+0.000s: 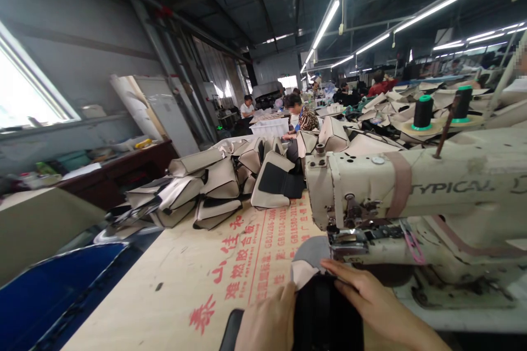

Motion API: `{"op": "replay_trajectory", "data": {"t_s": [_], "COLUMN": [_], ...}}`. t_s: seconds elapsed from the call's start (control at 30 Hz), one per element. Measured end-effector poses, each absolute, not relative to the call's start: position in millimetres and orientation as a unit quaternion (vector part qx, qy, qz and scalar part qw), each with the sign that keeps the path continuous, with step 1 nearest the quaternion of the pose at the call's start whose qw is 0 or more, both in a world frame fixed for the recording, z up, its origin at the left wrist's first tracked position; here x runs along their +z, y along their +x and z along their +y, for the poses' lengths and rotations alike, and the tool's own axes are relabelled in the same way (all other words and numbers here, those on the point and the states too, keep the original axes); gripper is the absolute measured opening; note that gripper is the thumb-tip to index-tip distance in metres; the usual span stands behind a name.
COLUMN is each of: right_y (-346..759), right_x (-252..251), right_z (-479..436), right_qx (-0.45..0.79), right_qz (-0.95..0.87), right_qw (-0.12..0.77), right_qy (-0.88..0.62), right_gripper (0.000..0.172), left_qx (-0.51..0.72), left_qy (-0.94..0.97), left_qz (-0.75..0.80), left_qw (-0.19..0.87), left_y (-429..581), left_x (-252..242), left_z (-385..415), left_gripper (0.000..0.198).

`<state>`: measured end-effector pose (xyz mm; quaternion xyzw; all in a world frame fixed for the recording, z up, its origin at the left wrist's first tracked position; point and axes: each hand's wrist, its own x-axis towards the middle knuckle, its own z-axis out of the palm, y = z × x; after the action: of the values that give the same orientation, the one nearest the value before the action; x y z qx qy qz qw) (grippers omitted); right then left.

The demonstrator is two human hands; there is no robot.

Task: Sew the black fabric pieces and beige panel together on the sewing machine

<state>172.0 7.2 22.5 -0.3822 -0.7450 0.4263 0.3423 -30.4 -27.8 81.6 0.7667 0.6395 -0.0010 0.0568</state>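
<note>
A fabric piece [325, 312] with a black body and a grey and beige end is held in front of me, its grey end at the needle area of the sewing machine [362, 181]. My left hand [267, 315] is closed on the left edge of the piece, thumb near the beige part. My right hand [370, 290] grips its right side, with the index finger stretched along the grey edge just below the machine's arm. Part of a black flap [231, 330] shows left of my left hand. The fingers under the fabric are hidden.
A pile of beige pieces with black edges [218, 178] lies at the plywood table's [173, 279] far end. Left of it hangs a blue bin liner [61, 290]. Black thread spools [423, 112] stand behind the machine. A co-worker [307, 119] sits beyond the pile.
</note>
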Motion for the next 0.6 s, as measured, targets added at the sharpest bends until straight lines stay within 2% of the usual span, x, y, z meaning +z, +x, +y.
{"op": "replay_trajectory", "data": {"t_s": [0.13, 0.27, 0.37, 0.47, 0.6], "right_y": [186.8, 184.6, 183.7, 182.1, 179.7], "right_x": [12.5, -5.7, -16.3, -29.9, -47.8], "right_z": [15.3, 14.5, 14.9, 16.0, 14.8], "right_qx": [0.430, 0.357, 0.285, 0.222, 0.198], "right_qz": [-0.737, -0.735, -0.755, -0.753, -0.730], "right_qw": [0.340, 0.361, 0.367, 0.390, 0.392], "right_qy": [-0.396, -0.450, -0.463, -0.482, -0.524], "right_gripper": [0.035, 0.035, 0.036, 0.036, 0.036], "left_qx": [0.044, 0.191, 0.234, 0.210, 0.212], "left_qy": [0.785, 0.738, 0.712, 0.722, 0.703], "left_qz": [0.603, 0.585, 0.607, 0.611, 0.636], "left_qw": [0.133, 0.278, 0.264, 0.246, 0.238], "left_y": [-23.0, -19.0, -8.0, 8.6, 21.8], "left_x": [83.7, 77.9, 59.5, 36.7, 22.3], "left_z": [-2.6, 34.3, 67.0, 92.9, 116.5], "left_gripper": [0.028, 0.041, 0.029, 0.012, 0.018]}}
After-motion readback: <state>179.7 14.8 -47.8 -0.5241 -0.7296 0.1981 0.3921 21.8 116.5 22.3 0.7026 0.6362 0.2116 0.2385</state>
